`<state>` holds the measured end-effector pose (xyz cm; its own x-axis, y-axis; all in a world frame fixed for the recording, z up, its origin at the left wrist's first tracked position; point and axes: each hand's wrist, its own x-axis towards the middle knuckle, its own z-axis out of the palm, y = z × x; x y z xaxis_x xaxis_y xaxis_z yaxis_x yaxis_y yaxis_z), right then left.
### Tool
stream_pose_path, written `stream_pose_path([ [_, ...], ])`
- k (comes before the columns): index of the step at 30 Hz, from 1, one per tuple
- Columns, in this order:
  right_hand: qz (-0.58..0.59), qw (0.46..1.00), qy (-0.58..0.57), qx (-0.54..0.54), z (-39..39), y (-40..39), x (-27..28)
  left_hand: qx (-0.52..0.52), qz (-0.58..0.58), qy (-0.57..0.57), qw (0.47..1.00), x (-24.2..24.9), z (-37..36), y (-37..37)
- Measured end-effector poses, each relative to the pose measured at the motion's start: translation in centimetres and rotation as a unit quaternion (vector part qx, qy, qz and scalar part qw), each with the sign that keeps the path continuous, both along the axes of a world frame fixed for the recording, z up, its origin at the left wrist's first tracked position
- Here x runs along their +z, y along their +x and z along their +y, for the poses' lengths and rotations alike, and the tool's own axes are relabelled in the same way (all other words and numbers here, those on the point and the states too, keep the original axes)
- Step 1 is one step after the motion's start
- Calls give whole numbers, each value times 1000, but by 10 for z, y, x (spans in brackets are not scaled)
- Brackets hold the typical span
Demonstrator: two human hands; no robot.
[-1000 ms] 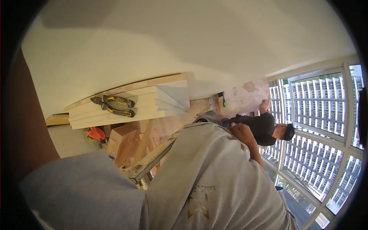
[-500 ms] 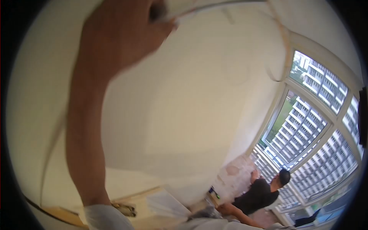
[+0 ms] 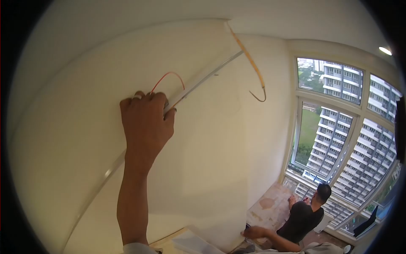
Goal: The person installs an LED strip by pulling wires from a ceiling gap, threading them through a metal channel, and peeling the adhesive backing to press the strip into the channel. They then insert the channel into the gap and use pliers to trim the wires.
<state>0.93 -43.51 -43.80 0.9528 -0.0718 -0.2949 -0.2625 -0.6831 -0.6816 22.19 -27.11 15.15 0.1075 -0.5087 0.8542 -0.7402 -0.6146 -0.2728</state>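
My view has swung up from the boards to the wall, and my left hand (image 3: pixel 146 122) now presses the plastic strip (image 3: pixel 198 82) high on the wall (image 3: pixel 203 169), fingers curled shut around it and a red wire (image 3: pixel 169 76). My right hand (image 3: pixel 256 232), low right, looks empty.

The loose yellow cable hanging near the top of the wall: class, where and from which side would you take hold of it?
Grip the yellow cable on its straight stretch just above the hooked end, coming from below on the window side. That part hangs free of the wall, while the left hand already occupies the clear strip beside it.
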Motion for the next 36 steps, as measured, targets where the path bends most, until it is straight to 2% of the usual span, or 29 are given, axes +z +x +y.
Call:
stream_pose_path([
  [1, 47, 999, 3, 4, -23, 14, 48, -8, -7, -1, 1000, -3, -1, 0],
  [2, -105, 992, -57, -50, -48, 22, 52, -30, -30, -14, 999, -7, -1, 2],
  [3, -236, 966, -80, -65, -73, 27, 95, -53, -51, -28, 997, -9, -1, 2],
  [5, -316, 904, -22, -288, -74, 19, 266, -59, -45, -31, 997, -9, 0, -4],
  [6, -528, 797, -68, -285, -99, 31, 291, -55, -33, -36, 997, -10, 1, -3],
  [7, -598, 735, -24, -320, -105, 35, 345, -57, -34, -38, 997, -9, 2, -2],
  [8, -627, 699, -94, -332, -113, 32, 396, -66, -35, -41, 996, -7, 3, -1],
  [9, -698, 648, -100, -290, -120, 37, 439, -74, -36, -45, 996, -5, 4, -1],
  [11, -730, 627, -108, -248, -124, 37, 509, -76, -10, -47, 996, 5, 7, -11],
  [13, -705, 660, -79, -246, -124, 51, 557, -79, 16, -49, 996, 15, 13, -11],
  [15, -698, 662, -122, -245, -119, 62, 593, -60, 30, -52, 996, 28, 19, -10],
  [17, -608, 761, -32, -225, -107, 62, 618, -50, 60, -55, 995, 33, 19, -16],
  [18, -609, 760, -32, -224, -112, 64, 628, -43, 91, -59, 993, 36, 20, -17],
  [21, -583, 777, -97, -215, -131, 71, 645, -60, 67, -75, 993, 33, 19, -12],
  [22, -626, 697, -244, -250, -143, 71, 648, -61, 71, -80, 992, 32, 20, -11],
  [23, -650, 595, -384, -274, -154, 71, 652, -72, 46, -76, 993, 30, 19, -9],
  [24, -647, 596, -393, -268, -164, 68, 656, -84, 22, -75, 993, 27, 18, -8],
  [26, -624, 544, -456, -326, -183, 60, 668, -74, 13, -73, 994, 25, 14, -8],
  [27, -619, 544, -468, -319, -191, 58, 675, -59, -2, -63, 996, 24, 12, -8],
  [29, -589, 508, -541, -320, -207, 56, 685, -60, 8, -65, 996, 24, 9, -6],
  [33, -578, 502, -579, -281, -230, 63, 691, -86, -5, -82, 993, 19, 7, -1],
  [36, -591, 538, -551, -241, -232, 67, 683, -94, -22, -88, 991, 20, 3, 3],
])
